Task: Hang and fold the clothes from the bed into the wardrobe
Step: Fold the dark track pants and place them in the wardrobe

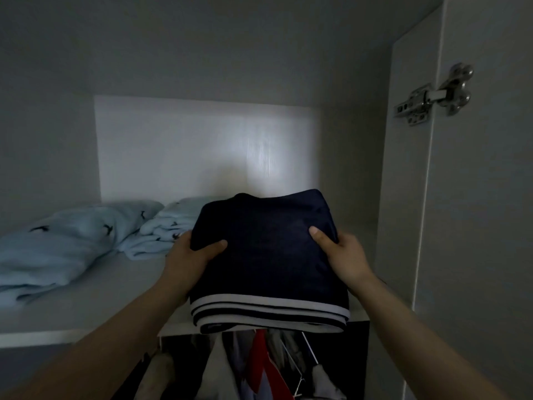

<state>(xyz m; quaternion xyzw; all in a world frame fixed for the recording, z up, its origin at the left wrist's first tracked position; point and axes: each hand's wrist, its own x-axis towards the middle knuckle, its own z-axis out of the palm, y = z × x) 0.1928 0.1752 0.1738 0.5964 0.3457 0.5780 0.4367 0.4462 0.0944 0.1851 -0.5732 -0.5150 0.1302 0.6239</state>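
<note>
A folded dark navy garment with white-striped hem bands lies at the front of the upper wardrobe shelf, its hem overhanging the shelf edge. My left hand grips its left side, thumb on top. On the other side my right hand holds it the same way, thumb pressed on the fabric. The fingers of both hands are hidden under the cloth.
Two folded light-blue garments with small dark prints, one large and one smaller, lie on the shelf's left. Below the shelf hang clothes on hangers. The open wardrobe door with a metal hinge stands at right.
</note>
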